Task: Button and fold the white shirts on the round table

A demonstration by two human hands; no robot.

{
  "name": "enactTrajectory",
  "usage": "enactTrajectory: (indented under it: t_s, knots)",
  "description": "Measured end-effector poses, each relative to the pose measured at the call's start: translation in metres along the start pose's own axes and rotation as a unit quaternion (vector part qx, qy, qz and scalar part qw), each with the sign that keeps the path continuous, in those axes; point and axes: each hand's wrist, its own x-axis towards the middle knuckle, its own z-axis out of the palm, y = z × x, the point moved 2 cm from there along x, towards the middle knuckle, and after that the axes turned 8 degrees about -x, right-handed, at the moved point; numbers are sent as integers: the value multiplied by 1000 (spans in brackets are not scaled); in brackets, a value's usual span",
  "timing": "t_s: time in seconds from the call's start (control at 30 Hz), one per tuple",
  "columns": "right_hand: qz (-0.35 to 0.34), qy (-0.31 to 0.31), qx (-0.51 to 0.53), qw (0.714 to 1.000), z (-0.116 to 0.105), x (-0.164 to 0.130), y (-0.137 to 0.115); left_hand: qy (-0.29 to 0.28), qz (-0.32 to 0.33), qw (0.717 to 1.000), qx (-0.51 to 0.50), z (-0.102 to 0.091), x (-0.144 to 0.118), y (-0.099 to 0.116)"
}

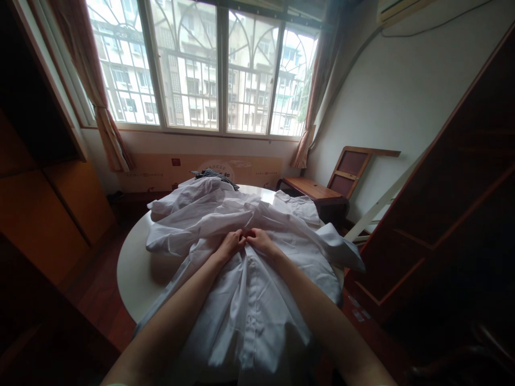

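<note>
Shirt (217, 311), white & v. rumpled, is spread over the round white desk (134, 273), its lower part running twd the person; bare desktop shows mainly on the L. L hand (232, 244) & R hand (260, 241) meet nr the middle of it, just beside e/o, fingers (240, 234) of both bent in & pinching the cloth at the upper end of the button placket (250, 316); exact grip of the tips is too small to tell. Folds fan out from there, & on the R a loose flap of white cloth pokes past the desk edge. At the far side, a b&w striped item (217, 176) sits right behind the white cloth. Beyond: printed cardboard (257, 174) under the barred window (189, 80), w/ tied curtains (108, 134) either side, plus a low wooden table (311, 187) to the R, nr the wall.
</note>
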Motion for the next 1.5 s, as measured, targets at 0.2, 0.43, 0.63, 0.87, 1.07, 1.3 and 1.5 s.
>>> enactTrajectory:
  t_s: [0.2, 0.43, 0.63, 0.87, 1.07, 1.3, 1.5]
  knots:
    - [-4, 3, 20, 1000, -3, -3, -2, 0, 12, 1000, -28, 0, 2, -5]
    - [-11, 3, 75, 997, -3, -2, 0, -2, 31, 996, -84, -2, 3, -8]
    - [-21, -15, 121, 992, -2, -1, 1, 1, 29, 994, -108, -2, 4, -5]
    - [-23, 4, 30, 999, -4, -2, -2, 25, 22, 995, -98, -3, 1, -1]
    - [-23, 35, -50, 998, -5, -7, -8, 59, 31, 992, -105, -8, -2, 4]
    - [-5, 53, -77, 996, -5, -10, -11, 65, 30, 990, -120, -9, -3, 6]
    - [6, 59, -86, 995, -9, -12, -15, 70, 30, 989, -128, -10, -4, 7]
